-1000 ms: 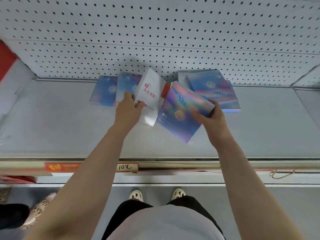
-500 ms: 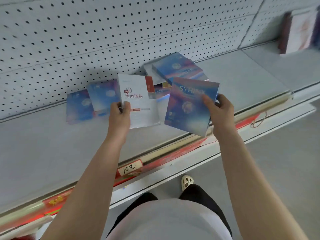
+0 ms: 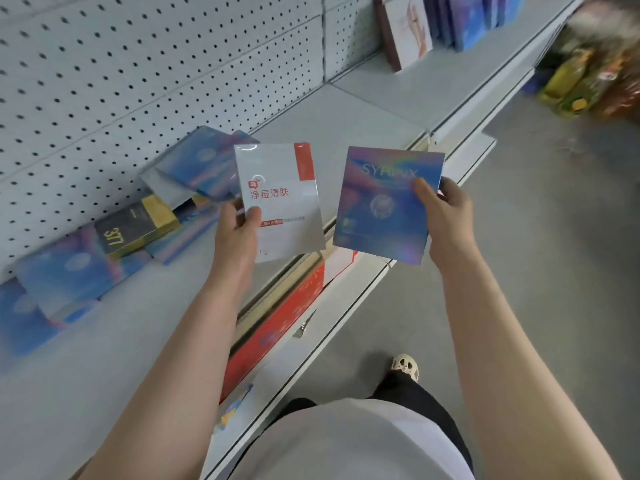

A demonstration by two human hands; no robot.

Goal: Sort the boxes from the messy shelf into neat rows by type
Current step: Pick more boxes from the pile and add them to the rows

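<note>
Left hand (image 3: 237, 233) pinches the white box (image 3: 278, 200); right hand (image 3: 445, 216) grips the blue box (image 3: 384, 202). Both are held clear above the shelf (image 3: 349, 112) edge. Judgement: carry them right, toward the upright boxes (image 3: 446, 22) far right. Place each beside its own type, faces level.

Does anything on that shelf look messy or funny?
Yes. The blue boxes lie tumbled and overlapping along the shelf, and one black and gold box sits crooked among them, the only one of its kind there.
</note>
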